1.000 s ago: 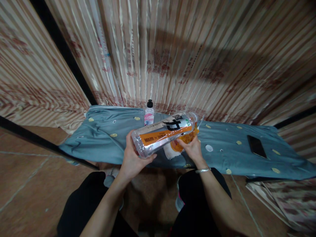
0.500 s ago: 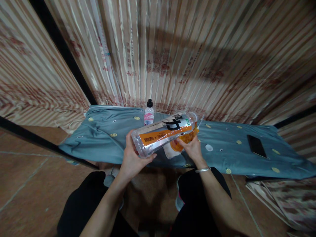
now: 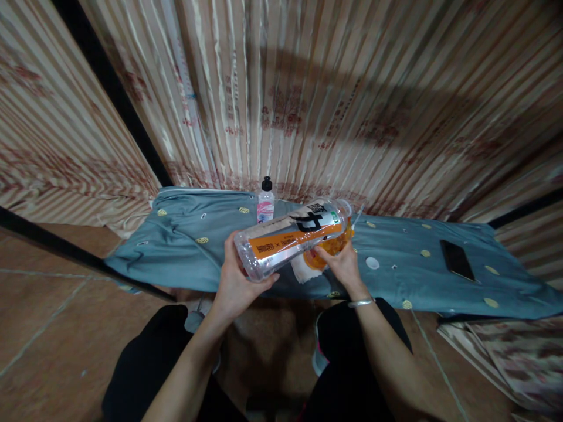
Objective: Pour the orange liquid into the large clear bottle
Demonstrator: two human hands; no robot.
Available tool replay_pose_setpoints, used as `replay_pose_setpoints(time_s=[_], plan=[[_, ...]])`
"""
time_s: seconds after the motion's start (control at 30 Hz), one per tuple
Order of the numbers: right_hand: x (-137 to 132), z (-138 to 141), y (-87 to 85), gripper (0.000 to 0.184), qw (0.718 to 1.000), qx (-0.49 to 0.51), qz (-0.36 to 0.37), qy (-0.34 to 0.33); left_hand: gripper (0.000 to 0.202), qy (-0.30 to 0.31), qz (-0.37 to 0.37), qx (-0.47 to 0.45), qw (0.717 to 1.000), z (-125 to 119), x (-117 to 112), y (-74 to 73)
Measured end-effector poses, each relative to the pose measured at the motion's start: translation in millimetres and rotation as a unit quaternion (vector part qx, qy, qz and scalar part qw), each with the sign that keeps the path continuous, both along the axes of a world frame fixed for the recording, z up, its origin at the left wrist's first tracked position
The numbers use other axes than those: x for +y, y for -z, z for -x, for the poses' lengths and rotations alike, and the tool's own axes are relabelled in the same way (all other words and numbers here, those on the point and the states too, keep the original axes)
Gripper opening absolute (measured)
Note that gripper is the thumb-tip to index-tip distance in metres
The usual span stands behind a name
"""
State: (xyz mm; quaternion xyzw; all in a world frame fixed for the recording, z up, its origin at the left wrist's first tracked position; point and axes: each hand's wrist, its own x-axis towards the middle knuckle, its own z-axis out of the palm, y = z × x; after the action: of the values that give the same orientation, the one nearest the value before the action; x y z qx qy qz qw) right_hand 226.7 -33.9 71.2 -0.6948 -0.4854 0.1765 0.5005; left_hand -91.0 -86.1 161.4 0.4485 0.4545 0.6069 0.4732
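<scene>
The left hand (image 3: pixel 237 293) is clamped around the base of a large clear plastic bottle with a silver-and-orange label (image 3: pixel 288 239), tilted above the teal cloth-covered desk (image 3: pixel 387 287). The right hand (image 3: pixel 343 266) is closed on a translucent orange plastic container (image 3: pixel 338 245) beneath the bottle's neck; whether the two touch is hidden. Smooth plastic could slip if the left hand's hold slackens, and a sideways swing could knock over the small clear bottle with a black cap (image 3: pixel 265 210) just behind.
</scene>
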Motion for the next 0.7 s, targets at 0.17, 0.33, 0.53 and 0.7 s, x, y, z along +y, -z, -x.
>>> replay_pose_setpoints(time_s=[0.17,0.33,0.53,0.7], plan=[[0.2,1.1,-0.5,0.109,1.000,-0.003,-0.008,0.005,0.111,0.003,0.008,-0.001,1.000,1.0,-0.4,-2.8],[0.1,1.3,-1.1,0.110,1.000,-0.006,-0.006,0.004,0.116,0.004,0.018,-0.002,1.000,-0.1,-0.6,-3.7],[-1.0,1.8,-3.9,0.113,1.000,-0.008,-0.001,0.003,0.115,0.004,0.014,-0.003,1.000,-0.3,-1.0,-3.1],[-1.7,2.7,-6.1,0.113,1.000,0.001,0.004,-0.001,0.114,0.014,0.014,-0.007,1.000,1.7,-1.5,-2.7]])
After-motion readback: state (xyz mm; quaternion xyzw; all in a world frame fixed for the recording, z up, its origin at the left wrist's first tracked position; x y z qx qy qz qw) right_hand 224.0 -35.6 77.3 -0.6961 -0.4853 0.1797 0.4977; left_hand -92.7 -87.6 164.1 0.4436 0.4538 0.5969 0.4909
